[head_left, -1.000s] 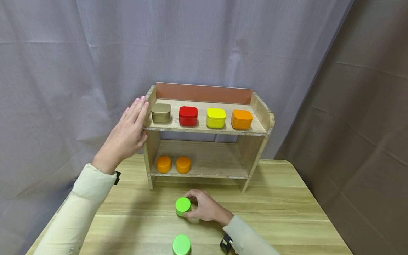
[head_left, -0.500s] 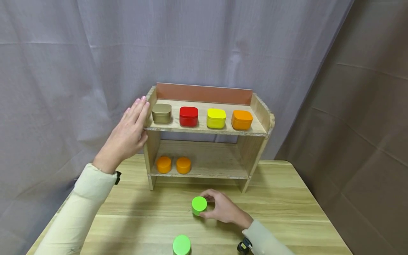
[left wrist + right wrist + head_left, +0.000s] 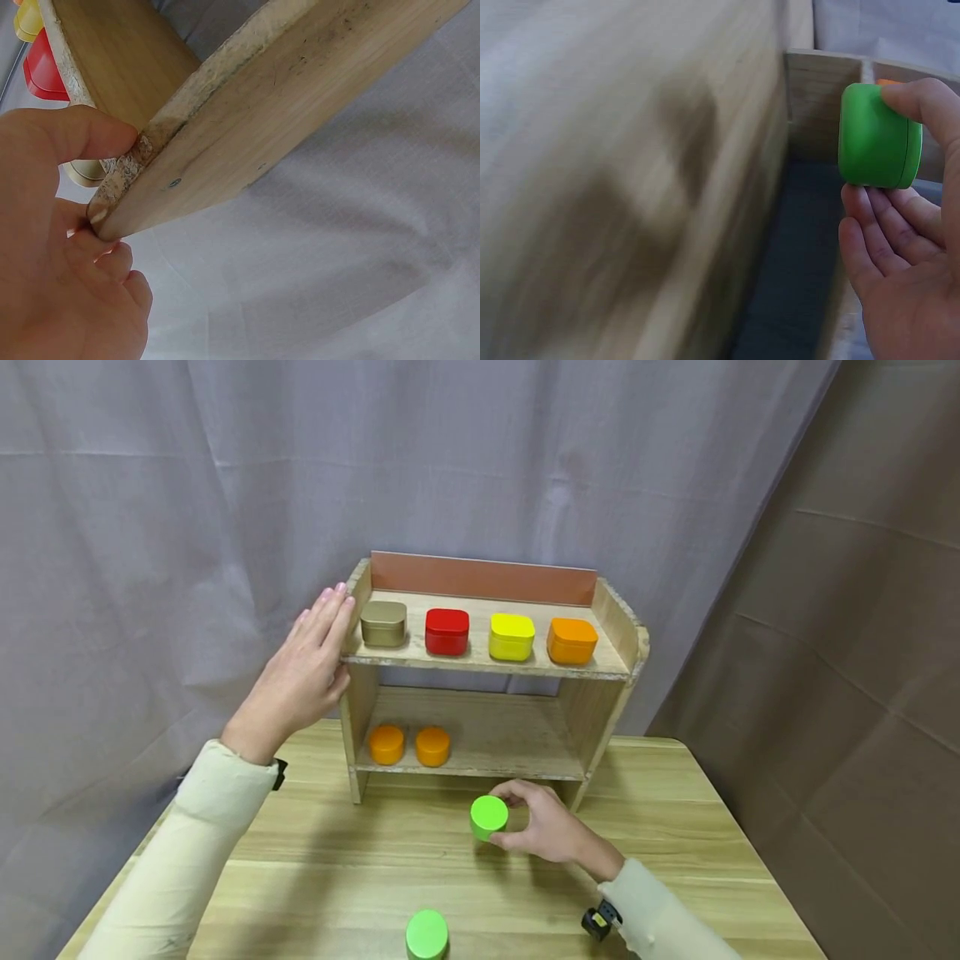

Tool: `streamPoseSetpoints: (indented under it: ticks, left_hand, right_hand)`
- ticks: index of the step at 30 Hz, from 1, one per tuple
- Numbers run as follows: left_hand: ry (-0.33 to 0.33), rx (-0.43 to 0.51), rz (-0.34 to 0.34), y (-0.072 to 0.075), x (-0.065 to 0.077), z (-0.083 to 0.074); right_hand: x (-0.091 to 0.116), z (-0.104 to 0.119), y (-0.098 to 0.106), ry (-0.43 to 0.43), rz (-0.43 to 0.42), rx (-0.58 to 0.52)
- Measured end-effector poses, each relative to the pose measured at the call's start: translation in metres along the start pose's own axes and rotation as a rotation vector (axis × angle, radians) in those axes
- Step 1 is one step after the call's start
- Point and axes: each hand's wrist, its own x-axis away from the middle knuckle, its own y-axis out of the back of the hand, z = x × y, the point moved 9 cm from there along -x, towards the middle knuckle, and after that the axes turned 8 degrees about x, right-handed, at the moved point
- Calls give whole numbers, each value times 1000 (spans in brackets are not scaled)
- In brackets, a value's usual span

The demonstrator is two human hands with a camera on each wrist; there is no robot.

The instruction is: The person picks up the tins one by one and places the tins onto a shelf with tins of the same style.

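My left hand (image 3: 296, 672) holds the left side panel of the small wooden shelf (image 3: 480, 665). In the left wrist view its thumb (image 3: 105, 135) lies on the rough panel edge and the fingertips touch the panel's end. My right hand (image 3: 553, 824) pinches a small bright green round tin (image 3: 489, 817) between thumb and fingers. The tin is held above the table, in front of the lower shelf's right half. The right wrist view shows the green tin (image 3: 877, 136) with the thumb on one side and fingers on the other. Another green round tin (image 3: 427, 934) stands at the near table edge.
Along the top board stand a gold tin (image 3: 384, 624), a red one (image 3: 447, 632), a yellow one (image 3: 512, 637) and an orange squarish one (image 3: 572, 642). Two orange round tins, the left (image 3: 386, 745) and right (image 3: 432, 747), sit on the lower board. Grey curtain (image 3: 480, 460) hangs behind.
My right hand has carried the green tin to the right, then up and toward the shelf. My left hand stays at the side panel, and the other tins have not moved.
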Motion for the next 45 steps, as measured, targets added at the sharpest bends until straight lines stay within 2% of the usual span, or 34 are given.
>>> streamPoseSetpoints:
  ticks: [6,14,29,40,45]
  left_hand:
    - [15,2,13,-1,0,2]
    - [7,3,11,-1,-1,1]
    - [6,4,13,-1,-1,1]
    - [5,3,11,-1,-1,1]
    - [10,3,16,-2,-1,2]
  right_hand:
    - [-14,8,17,32,-33,-8]
    - [-35,9,34,-22,-59,-43]
    - [-56,-15,45,-122,-164,-24]
    - [-63,-33,43,-219,-169,-15]
    - [-66,-38,37,-229,-169,-2]
